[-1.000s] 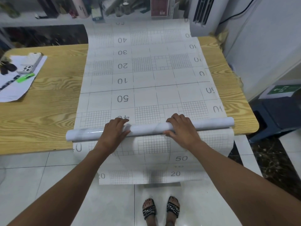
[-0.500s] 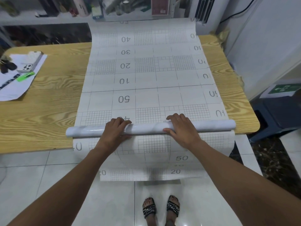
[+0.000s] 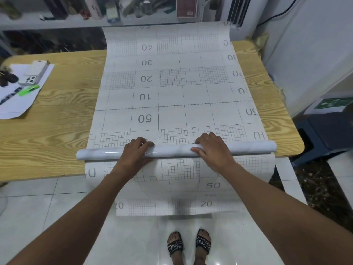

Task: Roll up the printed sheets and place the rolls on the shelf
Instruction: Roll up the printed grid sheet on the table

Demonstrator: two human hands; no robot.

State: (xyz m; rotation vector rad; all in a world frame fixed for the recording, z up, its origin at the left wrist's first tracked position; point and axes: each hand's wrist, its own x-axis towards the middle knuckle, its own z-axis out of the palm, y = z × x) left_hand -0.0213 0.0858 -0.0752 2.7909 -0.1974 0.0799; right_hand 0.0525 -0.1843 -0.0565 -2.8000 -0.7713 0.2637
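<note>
A long printed sheet [image 3: 172, 88] with grid squares and numbers lies across the wooden table [image 3: 47, 121]; its far end curls up toward the shelf [image 3: 57, 23], and its near end hangs over the front edge. A glossy white roll [image 3: 172, 151] lies crosswise on the sheet near the table's front edge. My left hand [image 3: 136, 152] grips the roll left of centre, fingers over the top and thumb under. My right hand [image 3: 212, 150] grips it right of centre in the same way.
A white phone [image 3: 35, 72], a green marker [image 3: 28, 90] and papers [image 3: 17, 104] sit at the table's left end. The shelf behind is crowded with bottles and boxes. A dark blue stool [image 3: 324, 134] stands right of the table. My sandalled feet are on the tiled floor.
The roll and both hands have hardly moved; the view has shifted slightly. The sheet's hanging end has moved up a little.
</note>
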